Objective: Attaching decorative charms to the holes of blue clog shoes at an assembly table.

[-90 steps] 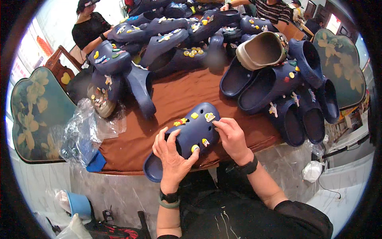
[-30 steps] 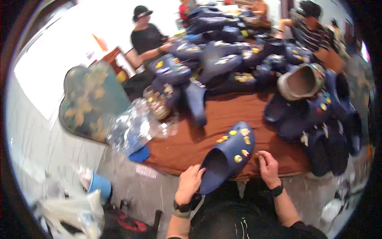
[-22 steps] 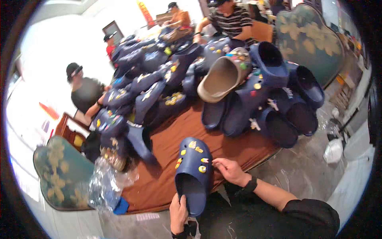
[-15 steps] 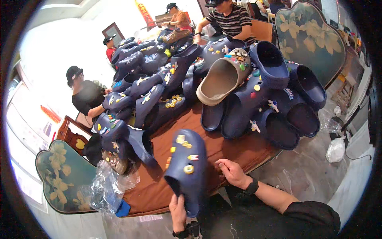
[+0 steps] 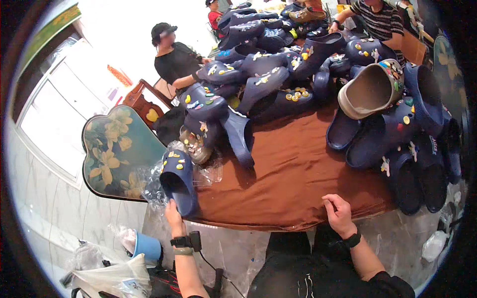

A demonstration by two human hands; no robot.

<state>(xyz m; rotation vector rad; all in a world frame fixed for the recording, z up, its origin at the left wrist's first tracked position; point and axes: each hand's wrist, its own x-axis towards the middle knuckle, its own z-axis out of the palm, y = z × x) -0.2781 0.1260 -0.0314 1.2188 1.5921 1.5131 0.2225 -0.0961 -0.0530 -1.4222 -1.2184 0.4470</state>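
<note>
My left hand [image 5: 174, 218] grips the heel end of a dark blue clog [image 5: 180, 196] at the table's left front edge. Yellow and other small charms dot its upper, and its opening faces me. Clear plastic wrap [image 5: 155, 184] lies right beside that clog. Over the front part of the brown-covered table [image 5: 288, 164], my right hand [image 5: 339, 213] is closed with curled fingers; whatever they hold, if anything, is hidden. To the right of the bare cloth, a taupe clog [image 5: 365, 97] with charms rests on a heap of navy clogs [image 5: 370, 144].
More navy clogs [image 5: 263, 92] are piled along the far side, with a few at the left [image 5: 206, 102]. A person in black [image 5: 174, 64] and one in stripes [image 5: 375, 22] stand beyond. A floral chair back [image 5: 114, 154], blue bucket [image 5: 147, 247] and bags [image 5: 119, 278] are at left.
My left hand has carried the blue clog from the table's front middle to its left edge. My view has swung left, bringing the bucket and bags into sight. My right hand stays closed.
</note>
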